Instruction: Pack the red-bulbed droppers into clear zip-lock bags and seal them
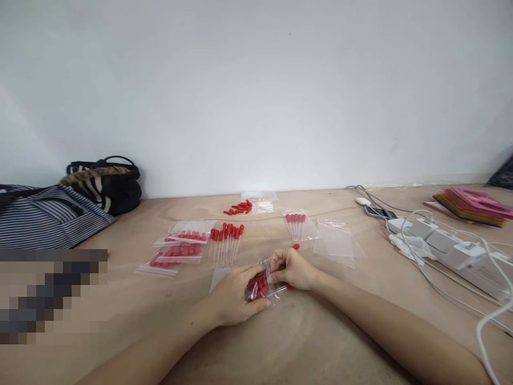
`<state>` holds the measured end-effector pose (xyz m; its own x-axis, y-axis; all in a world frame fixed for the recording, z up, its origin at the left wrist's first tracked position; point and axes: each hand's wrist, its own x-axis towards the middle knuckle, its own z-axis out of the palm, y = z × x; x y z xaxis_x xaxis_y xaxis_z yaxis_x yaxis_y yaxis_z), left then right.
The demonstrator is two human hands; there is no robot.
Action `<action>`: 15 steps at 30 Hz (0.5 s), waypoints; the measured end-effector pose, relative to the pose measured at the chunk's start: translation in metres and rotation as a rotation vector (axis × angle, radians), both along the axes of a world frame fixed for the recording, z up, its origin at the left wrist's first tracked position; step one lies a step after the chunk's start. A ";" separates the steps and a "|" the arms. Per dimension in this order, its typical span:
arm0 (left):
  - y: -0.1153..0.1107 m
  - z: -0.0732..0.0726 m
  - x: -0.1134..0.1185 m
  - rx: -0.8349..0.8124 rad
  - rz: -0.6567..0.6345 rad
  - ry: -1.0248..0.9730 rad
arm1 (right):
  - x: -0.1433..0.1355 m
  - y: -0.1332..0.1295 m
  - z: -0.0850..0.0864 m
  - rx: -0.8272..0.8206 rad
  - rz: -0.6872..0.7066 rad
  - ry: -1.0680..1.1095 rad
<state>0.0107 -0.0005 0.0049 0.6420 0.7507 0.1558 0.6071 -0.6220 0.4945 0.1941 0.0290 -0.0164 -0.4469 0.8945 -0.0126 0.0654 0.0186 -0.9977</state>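
Brown tabletop, left hand palm-down over bag.

Some parts I cannot see fully

My left hand covers one side of the plastic bag, and my right hand hides part of its other end. The striped bag is cut by the left edge, the dark object by the right one. A pixelated patch hides what is there.

No text, label, brand or number is legible; marking on the white power strip (right side of the bench) is too small to read.
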 end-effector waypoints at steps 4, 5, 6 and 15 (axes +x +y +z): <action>0.000 0.001 0.000 -0.006 -0.013 -0.005 | -0.004 0.001 -0.003 -0.001 0.019 -0.030; 0.000 0.002 0.000 -0.010 -0.017 -0.001 | -0.005 0.001 -0.005 0.008 0.018 -0.052; 0.000 0.002 0.000 -0.013 -0.015 0.004 | -0.006 0.001 -0.006 0.030 0.007 -0.082; -0.001 0.002 -0.002 -0.033 0.042 0.083 | 0.039 0.000 0.020 0.387 0.133 -0.487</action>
